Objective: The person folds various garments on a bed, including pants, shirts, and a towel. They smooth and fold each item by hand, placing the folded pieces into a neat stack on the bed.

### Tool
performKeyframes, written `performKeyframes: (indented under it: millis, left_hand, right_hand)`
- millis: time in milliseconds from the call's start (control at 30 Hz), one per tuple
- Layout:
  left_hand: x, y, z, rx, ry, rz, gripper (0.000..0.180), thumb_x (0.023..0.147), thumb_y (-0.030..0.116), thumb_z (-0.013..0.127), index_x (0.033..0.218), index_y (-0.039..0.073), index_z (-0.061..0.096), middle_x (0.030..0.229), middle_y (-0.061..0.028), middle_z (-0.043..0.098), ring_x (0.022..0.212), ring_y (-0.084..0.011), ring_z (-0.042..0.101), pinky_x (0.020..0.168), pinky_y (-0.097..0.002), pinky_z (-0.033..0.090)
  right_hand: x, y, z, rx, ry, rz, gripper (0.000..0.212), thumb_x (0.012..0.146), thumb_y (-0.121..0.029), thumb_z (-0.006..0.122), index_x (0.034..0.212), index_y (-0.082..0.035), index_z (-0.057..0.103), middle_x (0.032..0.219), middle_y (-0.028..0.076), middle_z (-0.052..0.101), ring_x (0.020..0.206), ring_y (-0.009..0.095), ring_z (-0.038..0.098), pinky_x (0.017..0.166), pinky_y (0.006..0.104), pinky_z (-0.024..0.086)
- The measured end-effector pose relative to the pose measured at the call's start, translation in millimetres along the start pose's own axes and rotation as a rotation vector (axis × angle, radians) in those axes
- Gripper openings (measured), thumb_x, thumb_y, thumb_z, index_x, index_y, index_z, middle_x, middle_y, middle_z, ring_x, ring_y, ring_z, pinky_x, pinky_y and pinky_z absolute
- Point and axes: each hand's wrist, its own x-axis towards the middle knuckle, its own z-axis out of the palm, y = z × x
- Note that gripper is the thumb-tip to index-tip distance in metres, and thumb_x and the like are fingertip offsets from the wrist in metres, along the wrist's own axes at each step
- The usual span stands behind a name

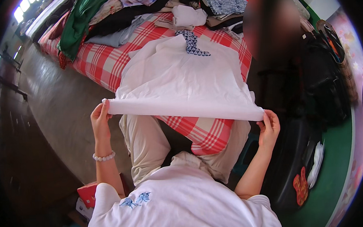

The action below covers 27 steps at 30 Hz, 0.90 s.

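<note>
White garment (pixel 175 79) lies across a red-and-white plaid cover (pixel 101 70) from 12 o'clock down to the centre, its near edge folded into a straight band drawn out above my thighs. My left hand (pixel 101 113), at 9 o'clock, pinches one end of the band between thumb and fingers; my right hand (pixel 269 124), just past 3 o'clock, pinches the other, the two well apart. A blue-and-white patterned strip (pixel 192 46) shows at the garment's far end. A black bag (pixel 321 79) stands between 2 and 3 o'clock, its contents too dark to make out. Near 8 o'clock, beyond my left forearm, sits a red box (pixel 87 194); I cannot tell what it holds. A green cloth (pixel 76 30) drapes over the cover between 10 and 11 o'clock, beside other piled clothes.
</note>
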Motion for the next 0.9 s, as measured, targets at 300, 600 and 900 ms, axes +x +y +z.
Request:
performKeyframes:
  millis: [300, 600, 900]
  left_hand:
    - [-1.0, -6.5, 1.4, 0.254, 0.061, 0.037, 0.02, 0.087, 0.019, 0.071, 0.096, 0.002, 0.07, 0.079, 0.003, 0.063, 0.066, -0.0027, 0.051, 0.056, -0.0192, 0.038]
    - [-2.7, 0.3, -0.9, 0.096, -0.042, -0.017, 0.012, 0.09, 0.017, 0.067, 0.089, 0.005, 0.065, 0.079, 0.0027, 0.059, 0.063, -0.0044, 0.049, 0.057, -0.0197, 0.04]
    - [-4.6, 2.4, 5.6, 0.162, -0.04, 0.016, 0.014, 0.093, 0.022, 0.062, 0.092, 0.008, 0.063, 0.08, 0.0046, 0.059, 0.064, -0.0017, 0.048, 0.053, -0.0178, 0.036]
  right_hand:
    - [-0.9, 9.5, 8.1, -0.304, 0.032, -0.004, 0.013, 0.09, -0.009, 0.062, 0.101, -0.004, 0.067, 0.095, 0.004, 0.066, 0.078, 0.011, 0.058, 0.065, 0.0214, 0.047]
    - [0.0, 9.4, 3.3, -0.108, 0.005, 0.009, 0.012, 0.092, -0.009, 0.058, 0.096, -0.001, 0.066, 0.098, 0.005, 0.063, 0.077, 0.012, 0.056, 0.067, 0.0221, 0.047]
    - [-0.2, 14.6, -5.6, -0.01, 0.0, 0.013, 0.018, 0.09, -0.008, 0.06, 0.103, 0.003, 0.065, 0.105, 0.01, 0.063, 0.091, 0.018, 0.06, 0.079, 0.0272, 0.05]
